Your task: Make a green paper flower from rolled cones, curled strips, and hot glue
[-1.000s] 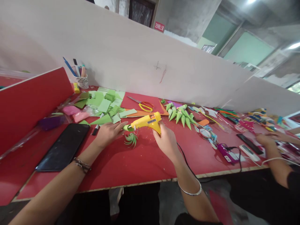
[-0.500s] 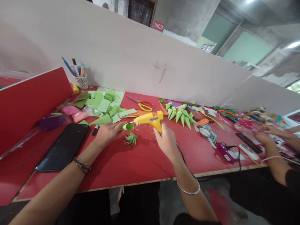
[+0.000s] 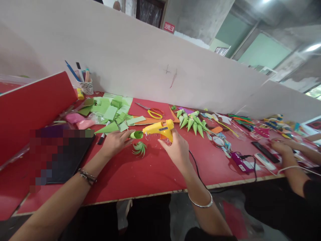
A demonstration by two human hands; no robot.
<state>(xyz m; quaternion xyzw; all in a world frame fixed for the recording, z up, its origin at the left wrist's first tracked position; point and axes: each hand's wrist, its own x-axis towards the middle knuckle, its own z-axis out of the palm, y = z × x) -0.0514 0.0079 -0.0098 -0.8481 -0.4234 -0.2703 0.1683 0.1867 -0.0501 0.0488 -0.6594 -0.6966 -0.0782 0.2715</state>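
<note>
My left hand (image 3: 116, 143) is closed on a small rolled tube of light green paper (image 3: 136, 135), its open end facing right. In my right hand (image 3: 177, 149) is a yellow hot glue gun (image 3: 158, 129), gripped by the handle, with the thumb held off it. The gun's nozzle points left and is at the mouth of the paper tube; whether it touches the paper I cannot tell. Just below the tube lies a swirl of curled green paper strips (image 3: 139, 149) on the red tabletop (image 3: 150, 177).
Green paper scraps (image 3: 110, 112) and scissors (image 3: 152, 112) lie behind my hands. Green paper cones (image 3: 193, 124) sit to their right. A dark phone (image 3: 72, 157), partly pixelated, lies left. A purple power strip (image 3: 242, 162) is at right, near a co-worker's hands (image 3: 281, 147).
The glue gun's nozzle has shifted slightly left and down at the tube's mouth. My right thumb has moved away from the handle. The left hand stays nearly still.
</note>
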